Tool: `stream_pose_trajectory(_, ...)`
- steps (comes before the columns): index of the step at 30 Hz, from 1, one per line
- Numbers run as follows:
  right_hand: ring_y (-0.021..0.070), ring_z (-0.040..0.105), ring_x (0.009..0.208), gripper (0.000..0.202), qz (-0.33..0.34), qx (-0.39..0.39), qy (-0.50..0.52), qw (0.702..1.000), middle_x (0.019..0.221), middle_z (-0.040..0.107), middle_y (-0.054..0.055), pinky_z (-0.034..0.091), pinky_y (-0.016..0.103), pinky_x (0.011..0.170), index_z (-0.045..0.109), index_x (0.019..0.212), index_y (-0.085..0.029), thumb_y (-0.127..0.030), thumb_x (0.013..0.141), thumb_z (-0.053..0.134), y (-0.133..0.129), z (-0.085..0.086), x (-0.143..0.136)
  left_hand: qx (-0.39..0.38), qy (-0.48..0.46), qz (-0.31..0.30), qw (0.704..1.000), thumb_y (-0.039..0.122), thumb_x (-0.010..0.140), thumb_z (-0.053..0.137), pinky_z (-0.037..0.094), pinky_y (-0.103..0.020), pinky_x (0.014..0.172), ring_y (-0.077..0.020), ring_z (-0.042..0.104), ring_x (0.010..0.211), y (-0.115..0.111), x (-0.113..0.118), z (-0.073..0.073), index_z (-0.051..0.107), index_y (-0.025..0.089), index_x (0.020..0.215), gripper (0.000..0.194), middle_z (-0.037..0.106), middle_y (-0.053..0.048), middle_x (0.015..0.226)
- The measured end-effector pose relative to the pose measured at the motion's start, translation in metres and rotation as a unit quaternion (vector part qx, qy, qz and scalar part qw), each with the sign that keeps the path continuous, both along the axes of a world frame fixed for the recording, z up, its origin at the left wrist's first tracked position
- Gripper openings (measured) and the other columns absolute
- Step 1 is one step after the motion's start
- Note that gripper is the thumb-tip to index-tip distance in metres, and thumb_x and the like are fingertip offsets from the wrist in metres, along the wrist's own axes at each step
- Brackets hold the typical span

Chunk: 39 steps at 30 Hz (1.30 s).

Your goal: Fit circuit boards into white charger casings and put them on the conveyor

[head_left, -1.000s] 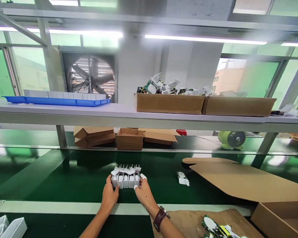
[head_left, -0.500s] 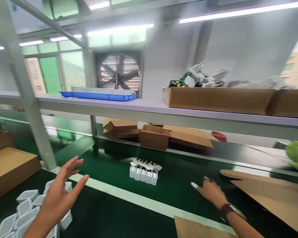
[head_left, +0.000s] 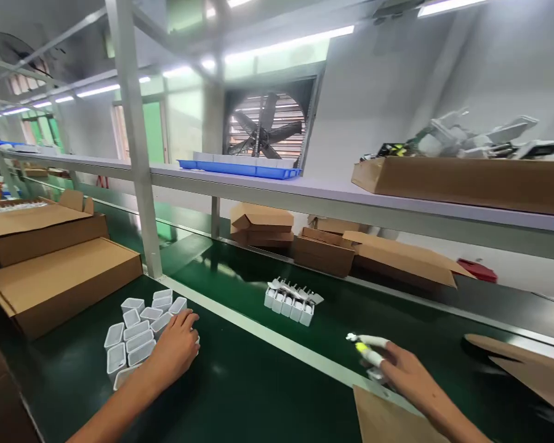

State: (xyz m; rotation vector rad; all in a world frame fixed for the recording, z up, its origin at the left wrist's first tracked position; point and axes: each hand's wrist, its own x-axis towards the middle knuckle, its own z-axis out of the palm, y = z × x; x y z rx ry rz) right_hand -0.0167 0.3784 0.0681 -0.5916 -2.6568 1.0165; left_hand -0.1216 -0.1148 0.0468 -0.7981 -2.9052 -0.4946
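At a green tabletop we see a worker's left hand resting palm-down on the right edge of a cluster of empty white casings at the near left, fingers loosely curled over the nearest ones (whether any is actually gripped we cannot tell). The right hand, at the near right, pinches a small white part with a yellow-green spot between its fingers, just above the belt's pale edge strip. Between the two hands and farther back, a row of white chargers stands on the belt. Flat cardboard boxes lie far left; a blue tray sits on the shelf above.
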Motion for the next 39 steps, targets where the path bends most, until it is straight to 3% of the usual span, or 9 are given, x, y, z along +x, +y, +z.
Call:
stream_pose_trajectory(3, 0.0304, 0.078, 0.085, 0.058, 0.154, -0.195, -0.052, 0.967, 0.108, 0.076, 0.016, 0.062, 0.038, 0.062, 0.065, 0.128, -0.017, -0.058, 0.088, 0.055, -0.088, -0.026, 0.042, 0.039, -0.017, -0.115, 0.993, 0.021, 0.100, 0.052, 0.047, -0.061, 0.119, -0.0395, 0.052, 0.145, 0.040, 0.018, -0.004, 0.075, 0.018, 0.097, 0.023, 0.060, -0.018, 0.149)
stream_pose_trajectory(7, 0.0287, 0.076, 0.082, 0.052, 0.148, -0.170, -0.062, 0.972, 0.097, 0.076, 0.013, 0.062, 0.038, 0.064, 0.070, 0.121, -0.014, -0.053, 0.094, 0.048, -0.157, -0.044, 0.074, 0.088, -0.078, -0.257, 0.959, 0.028, 0.102, 0.053, 0.059, -0.046, 0.107, -0.0317, 0.064, 0.133, 0.087, 0.052, -0.020, 0.071, 0.024, 0.099, 0.018, 0.053, -0.012, 0.157)
stream_pose_trajectory(13, 0.0398, 0.058, 0.131, 0.065, 0.156, -0.032, -0.048, 0.986, 0.140, 0.065, 0.018, 0.046, 0.055, 0.116, 0.066, 0.143, -0.015, -0.039, 0.083, 0.076, -0.153, -0.032, 0.101, 0.178, -0.154, -0.303, 0.923, 0.027, 0.101, 0.053, 0.054, -0.043, 0.114, -0.0267, 0.062, 0.133, 0.108, 0.068, -0.047, 0.061, 0.024, 0.101, 0.009, 0.047, -0.012, 0.157)
stream_pose_trajectory(16, 0.0394, 0.056, 0.132, 0.068, 0.209, 0.065, -0.034, 0.975, 0.137, 0.063, 0.022, 0.048, 0.057, 0.114, 0.057, 0.151, -0.008, -0.019, 0.085, 0.067, -0.153, -0.047, 0.110, 0.237, -0.209, -0.274, 0.908, 0.030, 0.099, 0.057, 0.051, -0.045, 0.117, -0.0276, 0.055, 0.141, 0.104, 0.068, -0.060, 0.062, 0.028, 0.119, 0.020, 0.044, -0.011, 0.159)
stream_pose_trajectory(20, 0.0315, 0.061, 0.126, 0.067, 0.212, 0.151, 0.067, 0.963, 0.130, 0.064, 0.019, 0.055, 0.050, 0.108, 0.048, 0.154, -0.009, -0.007, 0.086, 0.051, -0.154, -0.073, 0.116, 0.260, -0.261, -0.240, 0.898, 0.031, 0.092, 0.069, 0.046, -0.050, 0.123, -0.0270, 0.055, 0.140, 0.099, 0.072, -0.070, 0.039, 0.034, 0.157, 0.072, 0.041, -0.011, 0.163)
stream_pose_trajectory(26, 0.0243, 0.067, 0.112, 0.057, 0.194, 0.144, 0.155, 0.958, 0.127, 0.064, 0.010, 0.062, 0.039, 0.094, 0.046, 0.143, -0.024, -0.011, 0.088, 0.055, -0.156, -0.059, 0.120, 0.270, -0.279, -0.261, 0.884, 0.033, 0.092, 0.071, 0.027, -0.058, 0.134, -0.0332, 0.033, 0.160, 0.102, 0.079, -0.078, 0.022, 0.028, 0.168, 0.091, 0.034, -0.014, 0.172)
stream_pose_trajectory(32, 0.0257, 0.062, 0.121, 0.051, 0.177, 0.152, 0.230, 0.945, 0.128, 0.062, 0.012, 0.059, 0.042, 0.100, 0.046, 0.143, -0.025, -0.012, 0.094, 0.052, -0.165, -0.050, 0.120, 0.276, -0.189, -0.183, 0.925, 0.032, 0.096, 0.068, 0.051, -0.053, 0.119, -0.0294, 0.058, 0.137, 0.110, 0.077, -0.087, 0.030, 0.035, 0.163, 0.077, 0.056, -0.011, 0.151)
stream_pose_trajectory(36, 0.0273, 0.063, 0.118, 0.052, 0.147, 0.184, 0.236, 0.943, 0.126, 0.063, 0.013, 0.059, 0.044, 0.098, 0.045, 0.145, -0.023, -0.012, 0.095, 0.054, -0.165, -0.055, 0.119, 0.241, -0.213, -0.133, 0.938, 0.037, 0.080, 0.089, 0.064, -0.043, 0.087, -0.0227, 0.066, 0.095, 0.103, 0.073, -0.078, 0.033, 0.036, 0.162, 0.100, 0.057, -0.011, 0.139)
stream_pose_trajectory(39, 0.0277, 0.063, 0.117, 0.057, 0.114, 0.187, 0.237, 0.947, 0.126, 0.063, 0.014, 0.059, 0.043, 0.097, 0.042, 0.151, -0.022, -0.014, 0.096, 0.055, -0.164, -0.057, 0.120, 0.226, -0.282, -0.184, 0.914, 0.040, 0.069, 0.098, 0.063, -0.041, 0.088, -0.0224, 0.066, 0.096, 0.096, 0.073, -0.070, 0.030, 0.038, 0.164, 0.117, 0.054, -0.012, 0.148)
